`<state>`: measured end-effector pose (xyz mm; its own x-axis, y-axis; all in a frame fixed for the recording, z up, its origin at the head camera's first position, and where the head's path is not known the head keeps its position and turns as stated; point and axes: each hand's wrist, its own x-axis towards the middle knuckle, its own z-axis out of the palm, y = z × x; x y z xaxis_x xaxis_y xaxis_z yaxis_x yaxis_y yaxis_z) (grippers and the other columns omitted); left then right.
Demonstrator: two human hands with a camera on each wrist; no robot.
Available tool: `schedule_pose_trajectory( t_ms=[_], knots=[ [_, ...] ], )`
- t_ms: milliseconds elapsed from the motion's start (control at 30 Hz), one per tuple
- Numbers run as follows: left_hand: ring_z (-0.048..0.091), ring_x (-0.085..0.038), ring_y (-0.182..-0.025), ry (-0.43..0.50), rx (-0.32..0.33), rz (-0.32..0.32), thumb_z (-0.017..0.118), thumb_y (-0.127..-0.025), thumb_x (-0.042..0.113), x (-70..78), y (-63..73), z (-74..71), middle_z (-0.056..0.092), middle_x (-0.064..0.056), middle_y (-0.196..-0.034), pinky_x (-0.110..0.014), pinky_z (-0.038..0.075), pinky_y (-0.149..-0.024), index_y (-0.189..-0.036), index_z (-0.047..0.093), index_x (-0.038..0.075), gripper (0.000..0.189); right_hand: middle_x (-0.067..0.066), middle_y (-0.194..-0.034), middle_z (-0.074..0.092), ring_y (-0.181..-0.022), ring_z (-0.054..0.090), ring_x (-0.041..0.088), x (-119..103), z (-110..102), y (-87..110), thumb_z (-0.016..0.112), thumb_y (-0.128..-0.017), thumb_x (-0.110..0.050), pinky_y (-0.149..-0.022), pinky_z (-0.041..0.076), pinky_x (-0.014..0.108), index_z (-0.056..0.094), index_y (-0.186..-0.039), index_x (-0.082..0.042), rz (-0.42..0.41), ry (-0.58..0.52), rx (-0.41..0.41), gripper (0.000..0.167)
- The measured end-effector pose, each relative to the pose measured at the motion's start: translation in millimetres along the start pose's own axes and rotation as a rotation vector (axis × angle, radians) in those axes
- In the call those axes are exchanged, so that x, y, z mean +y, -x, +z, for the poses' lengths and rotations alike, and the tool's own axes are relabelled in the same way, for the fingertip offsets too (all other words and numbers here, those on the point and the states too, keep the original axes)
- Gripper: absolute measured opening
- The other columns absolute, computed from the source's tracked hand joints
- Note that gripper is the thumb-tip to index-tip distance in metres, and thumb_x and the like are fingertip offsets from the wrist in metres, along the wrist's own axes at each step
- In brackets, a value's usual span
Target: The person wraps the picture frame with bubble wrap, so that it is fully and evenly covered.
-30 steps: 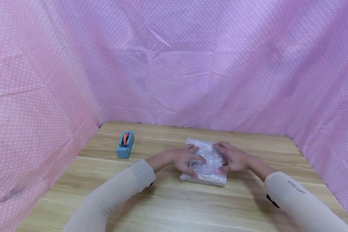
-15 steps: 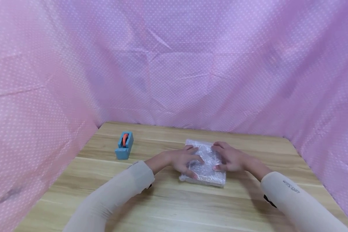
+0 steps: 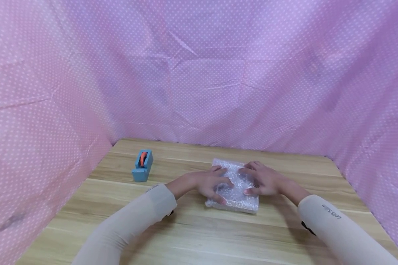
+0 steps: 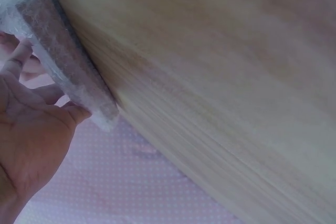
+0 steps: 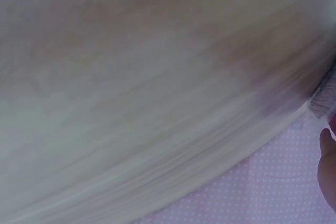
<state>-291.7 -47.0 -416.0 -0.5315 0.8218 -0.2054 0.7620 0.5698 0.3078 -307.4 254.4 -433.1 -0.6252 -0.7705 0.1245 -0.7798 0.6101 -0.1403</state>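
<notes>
Parcel [image 3: 239, 177] apart from table edges [image 3: 185, 145]

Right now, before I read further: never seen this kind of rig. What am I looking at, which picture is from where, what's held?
No machine here: just a person's bare left hand and right hand. The wide picture comes from a camera worn on the head, looking forward and down. The other two come from cameras on the wrists: the left one shows that hand at the packet's edge, the right one mostly table. On the table lie a bubble-wrapped packet and a blue tape dispenser. Both hands rest on the packet, fingers spread; neither touches the dispenser.
</notes>
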Motion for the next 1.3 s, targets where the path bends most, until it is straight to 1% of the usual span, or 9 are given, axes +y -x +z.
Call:
schedule_pose_trajectory(
  t_ms=[167,300,567,733,867,967,1067,1167,1300],
  knots=[
    [0.005,-0.046,-0.154,0.001,0.002,0.002,0.060,-0.088,0.073,3.3,0.0,-0.4,0.011,-0.019,-0.169,-0.069,0.023,-0.116,-0.148,0.049,0.038,0.071,0.009,-0.136,0.053,-0.122,0.049,0.024,-1,-2,1.8,0.062,-0.087,-0.073,-0.094,0.051,0.049,0.040,-0.158,-0.012,0.004,0.011,-0.011,0.095],
    [0.005,-0.045,-0.155,-0.005,0.001,-0.003,0.060,-0.088,0.074,4.9,0.2,-1.8,0.011,-0.019,-0.170,-0.069,0.024,-0.116,-0.148,0.049,0.038,0.071,0.011,-0.138,0.052,-0.125,0.048,0.028,-2,-4,1.2,0.064,-0.087,-0.072,-0.096,0.051,0.052,0.048,-0.153,-0.011,0.009,0.006,-0.016,0.092],
    [0.006,-0.047,-0.154,-0.068,0.017,0.008,0.056,-0.089,0.077,5.0,0.0,-4.6,0.011,-0.020,-0.169,-0.068,0.019,-0.118,-0.151,0.048,0.039,0.072,0.011,-0.142,0.050,-0.129,0.046,0.029,-2,-3,1.3,0.062,-0.087,-0.074,-0.101,0.048,0.055,0.046,-0.155,-0.013,0.039,-0.007,-0.045,0.093],
    [0.018,-0.041,-0.154,-0.117,0.107,0.072,0.053,-0.095,0.070,-1.9,-3.5,-11.0,0.026,-0.015,-0.167,-0.059,0.020,-0.122,-0.151,0.050,0.029,0.069,0.011,-0.142,0.051,-0.130,0.046,0.030,0,-3,0.9,0.064,-0.086,-0.073,-0.101,0.048,0.055,0.047,-0.154,-0.013,0.030,-0.021,-0.033,0.092],
    [0.032,-0.033,-0.149,-0.086,0.199,0.071,0.054,-0.100,0.059,-12.7,0.7,-19.0,0.044,-0.012,-0.158,-0.051,0.027,-0.122,-0.144,0.058,0.020,0.059,0.012,-0.141,0.052,-0.130,0.046,0.031,2,-3,0.8,0.065,-0.086,-0.070,-0.101,0.048,0.056,0.048,-0.152,-0.011,0.013,-0.026,-0.020,0.090],
    [0.040,-0.031,-0.144,-0.056,0.273,0.052,0.057,-0.103,0.049,-23.3,11.2,-22.5,0.053,-0.012,-0.150,-0.047,0.029,-0.121,-0.137,0.064,0.015,0.049,0.013,-0.141,0.052,-0.131,0.046,0.032,2,-4,0.7,0.064,-0.087,-0.070,-0.103,0.047,0.056,0.048,-0.152,-0.011,0.007,-0.023,-0.025,0.090],
    [0.048,-0.031,-0.138,-0.040,0.355,0.016,0.060,-0.102,0.041,-33.9,28.7,-25.1,0.060,-0.013,-0.142,-0.047,0.033,-0.119,-0.131,0.068,0.010,0.043,0.014,-0.143,0.051,-0.132,0.046,0.033,1,-5,0.8,0.063,-0.087,-0.072,-0.104,0.046,0.056,0.047,-0.153,-0.010,0.010,-0.023,-0.039,0.092],
    [0.054,-0.031,-0.132,-0.013,0.419,-0.052,0.062,-0.102,0.037,-43.5,53.3,-26.9,0.064,-0.011,-0.135,-0.048,0.039,-0.114,-0.126,0.070,0.008,0.038,0.015,-0.144,0.049,-0.133,0.045,0.034,-1,-6,0.4,0.063,-0.087,-0.072,-0.105,0.045,0.057,0.046,-0.154,-0.010,0.017,-0.036,-0.053,0.093],
    [0.060,-0.030,-0.124,0.058,0.482,-0.174,0.063,-0.103,0.036,-55.0,90.3,-27.3,0.068,-0.006,-0.127,-0.050,0.048,-0.105,-0.123,0.072,0.008,0.035,0.015,-0.144,0.049,-0.132,0.046,0.033,-3,-5,0.0,0.063,-0.088,-0.072,-0.104,0.046,0.058,0.046,-0.154,-0.011,0.013,-0.040,-0.061,0.092]
  ],
)
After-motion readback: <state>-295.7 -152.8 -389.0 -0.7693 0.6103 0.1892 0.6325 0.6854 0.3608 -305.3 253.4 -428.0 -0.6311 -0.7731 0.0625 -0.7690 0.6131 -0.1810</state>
